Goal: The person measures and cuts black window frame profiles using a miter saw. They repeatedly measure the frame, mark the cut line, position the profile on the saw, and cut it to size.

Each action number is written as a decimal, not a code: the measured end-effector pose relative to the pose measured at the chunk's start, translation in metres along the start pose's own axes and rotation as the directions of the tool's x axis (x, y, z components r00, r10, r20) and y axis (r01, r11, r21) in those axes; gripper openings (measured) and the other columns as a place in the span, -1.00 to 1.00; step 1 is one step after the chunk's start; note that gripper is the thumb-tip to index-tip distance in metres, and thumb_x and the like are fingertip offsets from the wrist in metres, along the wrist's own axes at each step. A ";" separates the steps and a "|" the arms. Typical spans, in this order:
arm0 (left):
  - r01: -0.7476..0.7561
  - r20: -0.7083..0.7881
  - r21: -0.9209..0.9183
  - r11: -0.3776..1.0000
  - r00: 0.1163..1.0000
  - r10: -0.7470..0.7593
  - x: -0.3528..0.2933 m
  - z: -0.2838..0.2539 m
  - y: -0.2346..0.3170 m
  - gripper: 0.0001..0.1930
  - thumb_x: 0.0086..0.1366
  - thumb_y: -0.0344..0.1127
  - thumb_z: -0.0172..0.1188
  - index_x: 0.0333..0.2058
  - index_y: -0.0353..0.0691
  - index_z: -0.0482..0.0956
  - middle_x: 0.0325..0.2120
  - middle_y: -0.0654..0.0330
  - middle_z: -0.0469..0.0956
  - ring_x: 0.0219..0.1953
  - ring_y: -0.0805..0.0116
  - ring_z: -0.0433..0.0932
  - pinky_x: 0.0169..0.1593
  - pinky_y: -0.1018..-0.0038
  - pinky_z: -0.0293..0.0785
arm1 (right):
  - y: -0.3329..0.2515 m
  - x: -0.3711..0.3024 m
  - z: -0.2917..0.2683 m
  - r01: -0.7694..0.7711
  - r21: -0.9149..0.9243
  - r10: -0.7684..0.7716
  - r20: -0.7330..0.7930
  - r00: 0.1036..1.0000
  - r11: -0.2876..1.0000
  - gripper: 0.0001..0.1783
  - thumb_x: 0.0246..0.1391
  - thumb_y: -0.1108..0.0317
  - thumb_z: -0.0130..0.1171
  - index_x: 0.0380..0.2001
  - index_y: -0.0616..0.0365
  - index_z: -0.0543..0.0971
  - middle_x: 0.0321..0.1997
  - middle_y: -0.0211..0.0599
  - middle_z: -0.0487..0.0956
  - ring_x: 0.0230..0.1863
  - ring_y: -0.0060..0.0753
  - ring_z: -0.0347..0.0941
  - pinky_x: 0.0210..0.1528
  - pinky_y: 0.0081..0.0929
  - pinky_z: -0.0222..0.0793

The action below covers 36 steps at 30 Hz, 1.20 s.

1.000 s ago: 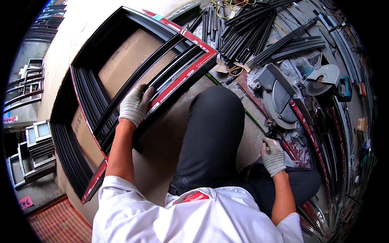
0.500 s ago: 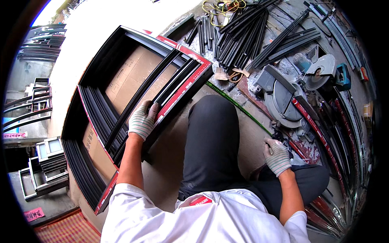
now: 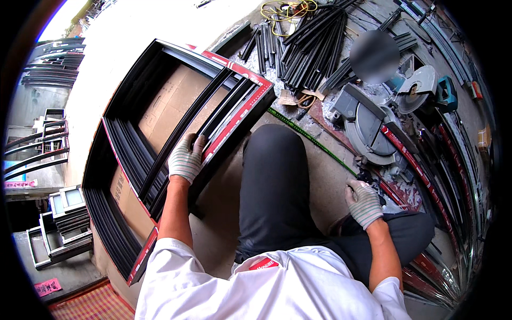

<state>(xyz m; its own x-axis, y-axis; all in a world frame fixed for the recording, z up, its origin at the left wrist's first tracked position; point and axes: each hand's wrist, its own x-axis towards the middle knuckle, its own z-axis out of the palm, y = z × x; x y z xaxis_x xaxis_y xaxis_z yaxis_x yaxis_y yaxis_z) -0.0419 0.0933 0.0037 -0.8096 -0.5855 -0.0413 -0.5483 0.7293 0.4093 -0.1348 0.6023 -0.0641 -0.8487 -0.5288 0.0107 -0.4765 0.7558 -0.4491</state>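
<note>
A stack of dark metal window frames (image 3: 213,101) with red printed film along the edges lies at my left, over brown cardboard (image 3: 178,101). My left hand (image 3: 185,159), in a striped knit glove, is closed around the near rail of the top frame, its thumb on the upper side. Above my bent right knee is my right hand (image 3: 365,202), gloved the same way, with its fingers curled together. Whatever is in that grip, if anything, is hidden. A green rod (image 3: 309,140) lies on the floor beyond my knees.
A miter saw (image 3: 373,128) with a round base stands at the right. Behind it are a pile of dark metal profiles (image 3: 314,48) and a yellow cord (image 3: 274,16). Long red-filmed strips (image 3: 421,176) run along the right side. More small frames (image 3: 61,224) are stacked far left.
The view has shifted slightly, and a blurred round patch now covers the area above the saw. Both hands keep nearly the same pose and place.
</note>
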 end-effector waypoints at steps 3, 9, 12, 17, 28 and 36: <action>-0.015 -0.029 -0.020 1.000 0.999 0.014 0.000 0.003 -0.007 -0.55 0.50 0.08 0.18 0.04 -0.21 0.66 -0.13 -0.18 0.70 -0.05 -0.15 0.69 0.05 0.14 0.57 | -0.003 -0.001 -0.003 0.016 -0.024 -0.016 0.002 1.000 1.000 -0.77 0.23 0.29 0.23 -0.09 0.11 0.64 -0.22 -0.01 0.67 -0.15 0.11 0.60 -0.05 -0.01 0.54; 0.023 -0.030 -0.051 0.998 0.999 -0.025 0.005 0.008 -0.016 -0.52 0.48 0.10 0.21 0.06 -0.21 0.66 -0.17 -0.17 0.72 -0.09 -0.13 0.72 0.01 0.16 0.60 | -0.003 -0.003 -0.005 0.011 -0.046 -0.012 -0.016 1.000 0.999 -0.76 0.24 0.26 0.22 -0.10 0.12 0.65 -0.20 -0.01 0.68 -0.14 0.10 0.61 -0.03 -0.02 0.55; -0.015 -0.108 0.014 1.000 0.994 0.016 -0.002 0.005 -0.011 -0.48 0.45 0.14 0.23 0.09 -0.21 0.64 -0.15 -0.20 0.71 -0.08 -0.19 0.70 0.02 0.11 0.61 | -0.004 -0.005 -0.010 0.015 -0.048 -0.017 -0.033 0.999 0.999 -0.77 0.24 0.26 0.21 -0.12 0.13 0.65 -0.21 -0.01 0.68 -0.14 0.10 0.61 -0.03 -0.02 0.54; -0.075 -0.302 0.062 0.995 0.949 0.090 0.004 -0.010 -0.013 -0.47 0.45 0.10 0.25 0.12 -0.25 0.61 -0.06 -0.22 0.68 -0.02 -0.20 0.68 0.05 0.11 0.60 | -0.005 -0.006 -0.013 0.003 -0.054 -0.005 -0.039 0.999 0.999 -0.77 0.23 0.27 0.22 -0.14 0.13 0.67 -0.22 -0.03 0.68 -0.14 0.09 0.61 -0.03 -0.02 0.54; -0.036 -0.140 0.459 0.887 0.984 0.113 0.051 -0.020 -0.033 -0.42 0.11 -0.12 0.53 0.07 -0.22 0.60 -0.05 -0.14 0.60 0.06 -0.21 0.57 0.14 0.06 0.55 | -0.003 -0.005 -0.010 -0.017 -0.052 0.016 -0.014 1.000 0.998 -0.73 0.24 0.20 0.18 -0.11 0.09 0.66 -0.19 -0.06 0.68 -0.10 0.07 0.61 -0.02 0.00 0.53; 0.007 -0.080 0.351 0.936 0.997 0.023 0.063 -0.021 -0.063 -0.61 0.34 -0.18 0.29 0.09 -0.14 0.55 -0.27 -0.17 0.72 -0.19 -0.25 0.71 -0.12 -0.01 0.63 | -0.022 0.002 -0.027 -0.058 -0.023 0.059 0.072 0.996 0.998 -0.76 0.26 0.22 0.16 -0.14 0.12 0.63 -0.20 -0.01 0.65 -0.10 0.14 0.58 0.03 0.02 0.50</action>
<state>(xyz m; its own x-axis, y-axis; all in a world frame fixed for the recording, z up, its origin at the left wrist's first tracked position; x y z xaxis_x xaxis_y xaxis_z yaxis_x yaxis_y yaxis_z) -0.0540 0.0036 -0.0053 -0.8025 -0.5952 0.0413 -0.5924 0.8032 0.0630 -0.1323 0.5952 -0.0297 -0.8569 -0.5093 -0.0799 -0.4317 0.7937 -0.4286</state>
